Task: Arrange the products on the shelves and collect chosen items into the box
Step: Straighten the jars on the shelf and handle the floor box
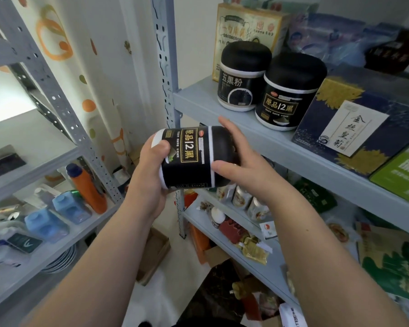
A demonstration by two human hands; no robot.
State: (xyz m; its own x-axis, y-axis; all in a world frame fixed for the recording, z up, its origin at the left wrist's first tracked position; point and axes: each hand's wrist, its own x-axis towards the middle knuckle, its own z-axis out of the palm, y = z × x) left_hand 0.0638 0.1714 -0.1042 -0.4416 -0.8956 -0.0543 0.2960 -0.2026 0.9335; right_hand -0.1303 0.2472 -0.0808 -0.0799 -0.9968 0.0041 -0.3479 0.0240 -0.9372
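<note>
Black powder jar is held on its side in mid-air, just in front of the grey shelf. Its white base end is gripped by the left grip; its black lid end is clasped by the right grip. A matching jar is stood on that shelf, beside a navy box.

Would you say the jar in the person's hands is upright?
No, the jar lies on its side between the left hand and the right hand.
</note>
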